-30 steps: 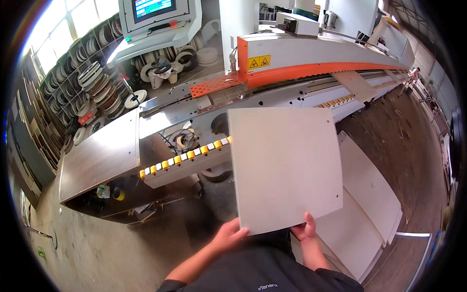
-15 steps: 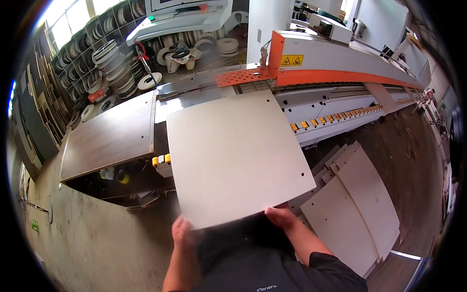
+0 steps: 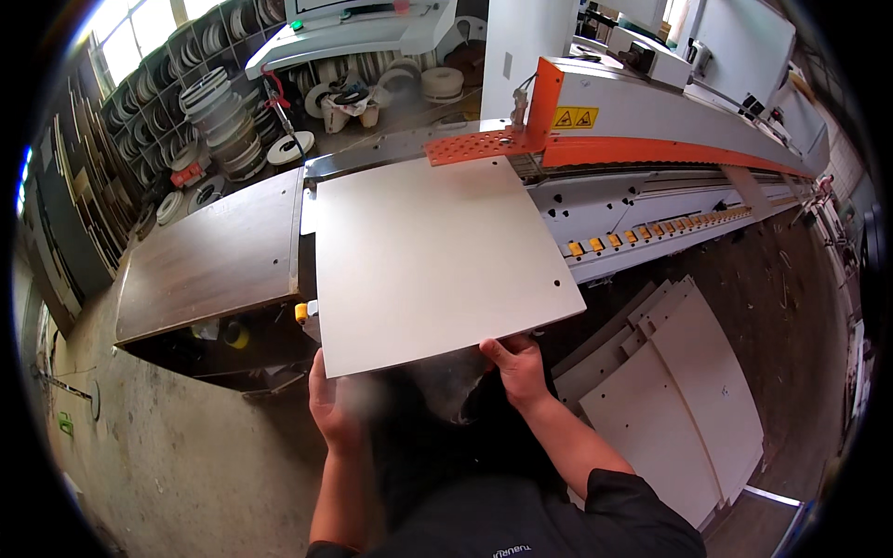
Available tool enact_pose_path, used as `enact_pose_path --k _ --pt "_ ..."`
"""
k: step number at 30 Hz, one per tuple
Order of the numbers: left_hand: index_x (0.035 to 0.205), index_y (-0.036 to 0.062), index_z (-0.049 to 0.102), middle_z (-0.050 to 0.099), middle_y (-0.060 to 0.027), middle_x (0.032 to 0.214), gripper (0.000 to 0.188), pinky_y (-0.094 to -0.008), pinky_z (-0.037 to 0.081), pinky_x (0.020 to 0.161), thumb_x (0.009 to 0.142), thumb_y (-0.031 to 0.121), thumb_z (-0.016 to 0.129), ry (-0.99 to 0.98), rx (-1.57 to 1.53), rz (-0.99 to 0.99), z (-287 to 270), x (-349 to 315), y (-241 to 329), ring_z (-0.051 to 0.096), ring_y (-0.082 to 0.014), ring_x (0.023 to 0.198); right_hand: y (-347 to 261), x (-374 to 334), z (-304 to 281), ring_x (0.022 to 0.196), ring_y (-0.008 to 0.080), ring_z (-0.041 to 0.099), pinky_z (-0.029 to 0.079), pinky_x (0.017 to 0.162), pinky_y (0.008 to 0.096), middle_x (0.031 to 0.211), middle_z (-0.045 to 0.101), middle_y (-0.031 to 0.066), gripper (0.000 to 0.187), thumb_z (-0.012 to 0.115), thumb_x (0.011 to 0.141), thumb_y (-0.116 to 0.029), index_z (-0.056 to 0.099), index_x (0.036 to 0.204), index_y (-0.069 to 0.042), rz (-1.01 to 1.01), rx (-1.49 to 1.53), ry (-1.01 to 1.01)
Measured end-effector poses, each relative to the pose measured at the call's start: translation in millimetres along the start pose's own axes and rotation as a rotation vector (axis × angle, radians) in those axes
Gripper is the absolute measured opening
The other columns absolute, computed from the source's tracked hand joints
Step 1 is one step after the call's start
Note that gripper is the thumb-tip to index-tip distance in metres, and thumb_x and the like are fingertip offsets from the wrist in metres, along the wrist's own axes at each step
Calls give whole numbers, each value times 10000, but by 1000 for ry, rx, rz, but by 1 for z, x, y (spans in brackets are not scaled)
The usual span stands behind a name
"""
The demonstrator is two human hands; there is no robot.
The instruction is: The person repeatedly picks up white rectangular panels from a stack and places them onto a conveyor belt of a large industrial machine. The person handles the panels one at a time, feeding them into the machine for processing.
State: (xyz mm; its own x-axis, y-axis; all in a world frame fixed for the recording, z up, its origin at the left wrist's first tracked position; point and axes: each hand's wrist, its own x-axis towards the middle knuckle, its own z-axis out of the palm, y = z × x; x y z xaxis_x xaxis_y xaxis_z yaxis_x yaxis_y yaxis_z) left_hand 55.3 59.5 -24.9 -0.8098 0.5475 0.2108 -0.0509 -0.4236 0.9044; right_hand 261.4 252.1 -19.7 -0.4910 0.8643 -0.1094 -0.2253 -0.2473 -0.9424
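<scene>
A large pale flat panel (image 3: pixel 437 270) with a few small dark holes lies in front of me, its far edge at the orange perforated guard (image 3: pixel 479 146) of a long machine. My left hand (image 3: pixel 333 405) grips the near left corner, fingers partly hidden beneath the board. Along the near edge, toward the right, my right hand (image 3: pixel 517 369) holds the panel with the thumb on top and the fingers underneath. The far part of the panel rests on the machine's metal bed (image 3: pixel 400 152).
At the left stands a brown wooden table (image 3: pixel 214 242) with an open shelf below. More pale panels (image 3: pixel 688 391) are stacked at the lower right. A row of yellow rollers (image 3: pixel 651 232) runs along the machine (image 3: pixel 670 112). Rolls of banding (image 3: pixel 228 121) fill racks behind.
The panel has slid forward, away from me, and its far edge now reaches the orange guard. Both hands have moved forward with it, still holding its near edge.
</scene>
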Motion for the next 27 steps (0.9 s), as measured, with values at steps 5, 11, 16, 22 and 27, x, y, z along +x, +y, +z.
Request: enact_pose_path --k 5,11,16,22,27 --pt "1503 -10 481 693 -46 1152 496 -239 498 652 1028 62 604 59 35 -9 18 18 5 591 -96 770 1 13 -1 806 102 650 460 674 259 907 716 -11 255 842 896 -277 740 1023 -82 25 41 55" --pt "1507 -13 480 696 -47 1165 513 -232 497 673 1013 30 611 -39 19 -29 17 19 -4 602 -87 795 2 16 -9 774 90 625 450 650 253 883 706 -13 256 852 887 -262 734 1008 -70 -63 96 102" --pt "1506 -27 478 700 -61 1193 526 -230 501 685 995 -11 603 -32 66 -9 38 16 -18 601 -79 801 -3 18 -33 889 84 625 510 804 255 975 708 -13 228 832 909 -156 730 1061 -21 -54 117 194" --pt "1501 -98 448 622 -167 1408 555 -292 511 978 954 -117 541 -128 43 -86 65 11 -37 645 -190 1168 -17 25 -61 681 56 512 400 611 239 802 640 -36 217 808 938 -277 684 909 -102 -132 80 352" --pt "1508 -28 478 700 -60 1160 510 -219 493 690 1011 -8 595 -227 141 -68 105 10 -49 588 -71 799 -29 28 -95 682 57 528 423 602 244 827 672 -12 256 746 988 -314 688 939 -69 -188 3 432"
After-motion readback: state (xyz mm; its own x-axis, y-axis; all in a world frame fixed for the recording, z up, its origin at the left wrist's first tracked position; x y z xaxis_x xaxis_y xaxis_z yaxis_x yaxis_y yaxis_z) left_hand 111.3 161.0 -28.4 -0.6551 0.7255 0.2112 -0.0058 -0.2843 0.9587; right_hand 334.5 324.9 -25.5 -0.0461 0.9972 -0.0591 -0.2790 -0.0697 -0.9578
